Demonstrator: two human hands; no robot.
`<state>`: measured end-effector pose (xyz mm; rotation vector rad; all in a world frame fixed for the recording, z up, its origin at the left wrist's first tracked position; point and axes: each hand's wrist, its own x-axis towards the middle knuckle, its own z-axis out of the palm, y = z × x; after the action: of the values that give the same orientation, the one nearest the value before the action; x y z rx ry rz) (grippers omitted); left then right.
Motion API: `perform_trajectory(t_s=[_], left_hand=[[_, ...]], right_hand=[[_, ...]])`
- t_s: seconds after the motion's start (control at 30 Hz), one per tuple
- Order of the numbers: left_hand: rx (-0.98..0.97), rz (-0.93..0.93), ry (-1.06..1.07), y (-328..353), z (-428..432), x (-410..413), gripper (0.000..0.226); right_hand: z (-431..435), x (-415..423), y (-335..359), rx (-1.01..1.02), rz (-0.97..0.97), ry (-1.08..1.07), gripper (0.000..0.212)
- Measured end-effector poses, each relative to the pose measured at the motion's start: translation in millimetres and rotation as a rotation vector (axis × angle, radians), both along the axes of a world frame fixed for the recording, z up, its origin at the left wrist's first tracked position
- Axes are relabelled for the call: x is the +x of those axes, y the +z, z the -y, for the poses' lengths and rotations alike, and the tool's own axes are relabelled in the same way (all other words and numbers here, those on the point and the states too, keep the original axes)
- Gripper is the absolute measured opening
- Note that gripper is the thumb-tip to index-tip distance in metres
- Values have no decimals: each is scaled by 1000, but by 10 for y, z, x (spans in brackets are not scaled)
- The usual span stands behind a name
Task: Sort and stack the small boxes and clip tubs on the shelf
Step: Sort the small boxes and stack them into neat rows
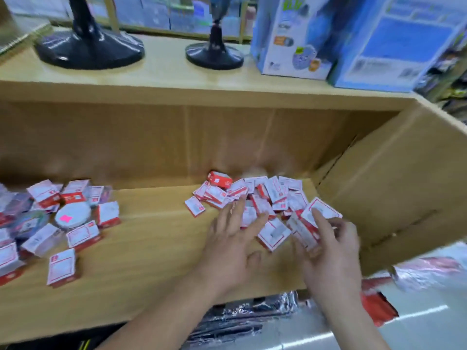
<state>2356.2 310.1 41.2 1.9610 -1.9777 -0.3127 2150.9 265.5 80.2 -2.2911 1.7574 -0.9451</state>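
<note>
Small boxes point(267, 195), white with red edges, are lying in a loose heap at the right end of the wooden shelf point(151, 253), pushed up against the cardboard side wall point(394, 188). I am laying the left hand point(232, 241) flat over the near edge of that heap, its fingers straight and spread, the tips touching the boxes and gripping nothing. I am grasping a handful of boxes point(303, 231) in the right hand point(333, 256), the fingers curled round them from below, the forefinger stretching up across the face of the topmost box point(322, 210). How many boxes the handful is holding I cannot tell, since motion is blurring them.

Well apart, at the left end of the same shelf, a second scatter of boxes point(63, 269) is lying around a round white clip tub point(72, 215) that is wearing a pink sticker on its lid. Further clear tubs at the far left edge are showing only as a blur.

On the shelf top above, two black round stands are sitting: a large one point(88, 46) and a smaller one point(214, 54). Beside them, to the right, two blue cartons point(295, 36) are standing side by side.
</note>
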Motion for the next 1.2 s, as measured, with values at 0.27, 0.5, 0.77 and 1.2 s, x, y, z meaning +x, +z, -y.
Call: perform_trajectory(t_s=[0.27,0.5,0.77,1.2], left_hand=[[-47,181,175,-333,183,-101,58],[-316,-156,57,341,667,-95,25],[314,292,-317,534,1556,-220,97],[250,357,-223,328,1145,133,64]], right_hand=[[505,-400,-191,471,183,41,97],[649,-342,-201,550,277,177,106],[999,-476,-98,655,509,140,74],[1286,-68,67,741,169,143,76]])
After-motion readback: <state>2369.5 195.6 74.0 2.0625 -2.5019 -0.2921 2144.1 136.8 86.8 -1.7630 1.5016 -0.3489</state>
